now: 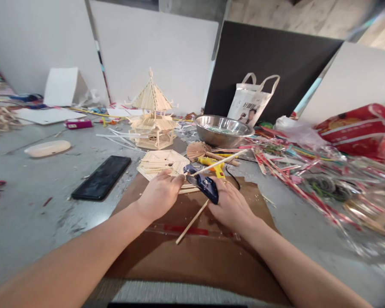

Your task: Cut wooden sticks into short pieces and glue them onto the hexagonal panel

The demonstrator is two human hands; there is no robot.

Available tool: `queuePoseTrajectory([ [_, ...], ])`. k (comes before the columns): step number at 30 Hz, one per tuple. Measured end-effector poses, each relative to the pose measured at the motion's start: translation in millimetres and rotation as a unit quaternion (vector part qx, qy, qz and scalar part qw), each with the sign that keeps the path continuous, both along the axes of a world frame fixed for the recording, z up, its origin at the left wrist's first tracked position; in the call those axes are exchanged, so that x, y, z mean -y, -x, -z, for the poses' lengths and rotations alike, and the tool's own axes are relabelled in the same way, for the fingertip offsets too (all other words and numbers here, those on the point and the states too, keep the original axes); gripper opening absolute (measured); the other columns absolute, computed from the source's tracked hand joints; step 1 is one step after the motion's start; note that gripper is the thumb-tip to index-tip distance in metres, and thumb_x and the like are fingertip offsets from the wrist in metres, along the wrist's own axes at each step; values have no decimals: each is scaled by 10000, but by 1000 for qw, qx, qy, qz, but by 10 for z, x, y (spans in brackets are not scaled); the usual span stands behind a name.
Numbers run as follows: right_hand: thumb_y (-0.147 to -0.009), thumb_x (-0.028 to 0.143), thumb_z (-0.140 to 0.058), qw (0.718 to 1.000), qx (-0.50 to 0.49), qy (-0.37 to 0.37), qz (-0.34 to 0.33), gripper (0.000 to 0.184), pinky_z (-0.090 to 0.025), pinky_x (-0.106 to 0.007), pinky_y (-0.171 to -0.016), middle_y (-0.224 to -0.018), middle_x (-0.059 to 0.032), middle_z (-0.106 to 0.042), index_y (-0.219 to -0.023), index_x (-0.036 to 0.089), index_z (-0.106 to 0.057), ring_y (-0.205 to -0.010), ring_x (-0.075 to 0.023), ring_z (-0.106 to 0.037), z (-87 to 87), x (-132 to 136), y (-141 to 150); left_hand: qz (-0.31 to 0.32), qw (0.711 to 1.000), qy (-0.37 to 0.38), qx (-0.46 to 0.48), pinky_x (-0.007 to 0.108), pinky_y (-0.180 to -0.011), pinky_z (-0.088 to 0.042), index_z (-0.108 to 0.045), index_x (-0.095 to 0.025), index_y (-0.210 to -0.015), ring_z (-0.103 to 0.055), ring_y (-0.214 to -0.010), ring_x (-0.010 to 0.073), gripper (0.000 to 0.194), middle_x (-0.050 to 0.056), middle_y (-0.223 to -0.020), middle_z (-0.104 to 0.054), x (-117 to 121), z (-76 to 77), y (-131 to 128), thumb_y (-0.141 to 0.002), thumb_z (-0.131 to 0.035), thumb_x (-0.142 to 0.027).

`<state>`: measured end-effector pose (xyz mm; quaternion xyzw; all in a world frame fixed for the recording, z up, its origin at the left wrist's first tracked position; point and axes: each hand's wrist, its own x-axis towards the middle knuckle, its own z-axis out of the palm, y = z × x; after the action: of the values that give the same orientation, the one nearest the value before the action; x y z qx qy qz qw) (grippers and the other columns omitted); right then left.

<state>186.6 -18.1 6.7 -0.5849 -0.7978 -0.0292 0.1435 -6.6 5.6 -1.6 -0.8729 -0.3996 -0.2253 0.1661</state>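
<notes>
My right hand (229,201) is closed around a dark blue-handled cutter (208,187), its metal head pointing left. A thin wooden stick (223,161) slants up to the right from the cutter's head. Its lower left end meets the pinched fingertips of my left hand (163,192); the contact is partly hidden. A second stick (191,224) lies slanted on the brown board (186,261), its upper end by my right fingers. Just beyond my left hand is a flat panel of sticks (158,161), with several loose sticks (190,188) between the hands.
A stick-built pagoda model (152,124) stands behind the panel, with a steel bowl (223,130) to its right. A yellow glue gun (211,164) lies beyond my right hand. The phone (102,177) and white case (48,148) are left; tangled wrappers and strips (308,184) cover the right.
</notes>
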Motion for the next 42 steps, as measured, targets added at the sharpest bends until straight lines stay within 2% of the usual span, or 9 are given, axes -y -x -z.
queuePoseTrajectory([
  [9,-649,230,-421,1000,9,3,12,423,-326,-271,-741,-919,-86,-548,-1063,142,-410,-837,-197,-493,10,8,0,-4,1000,3,-10,308,-856,-359,-536,-118,-868,-571,-694,132,204,34,-634,-603,3,-3,-2,-749,-376,-77],
  [22,-641,213,-422,998,25,38,48,325,-320,-248,-664,-818,-63,-563,-960,164,-453,-779,-178,-510,-68,31,28,-14,999,11,-28,298,-858,-352,-532,-111,-892,-565,-692,129,220,36,-633,-599,17,-15,-5,-744,-374,-72],
  [31,-651,239,-418,993,64,63,72,251,-316,-251,-592,-785,-57,-582,-892,178,-459,-724,-186,-544,-89,28,25,-10,999,20,-35,300,-801,-376,-535,-104,-852,-556,-673,139,202,40,-604,-584,17,-29,-10,-748,-364,-71],
  [35,-650,265,-421,993,84,50,70,283,-319,-258,-554,-770,-54,-597,-919,185,-457,-684,-198,-559,-82,21,6,-7,1000,23,-18,296,-731,-403,-534,-107,-796,-544,-640,147,179,42,-579,-569,18,-8,-17,-749,-364,-79],
  [42,-649,296,-441,990,95,62,80,230,-331,-257,-550,-738,-45,-602,-850,191,-482,-656,-190,-561,-95,1,2,2,1000,17,14,284,-641,-419,-535,-114,-769,-530,-645,164,178,45,-552,-547,21,15,-15,-761,-358,-104],
])
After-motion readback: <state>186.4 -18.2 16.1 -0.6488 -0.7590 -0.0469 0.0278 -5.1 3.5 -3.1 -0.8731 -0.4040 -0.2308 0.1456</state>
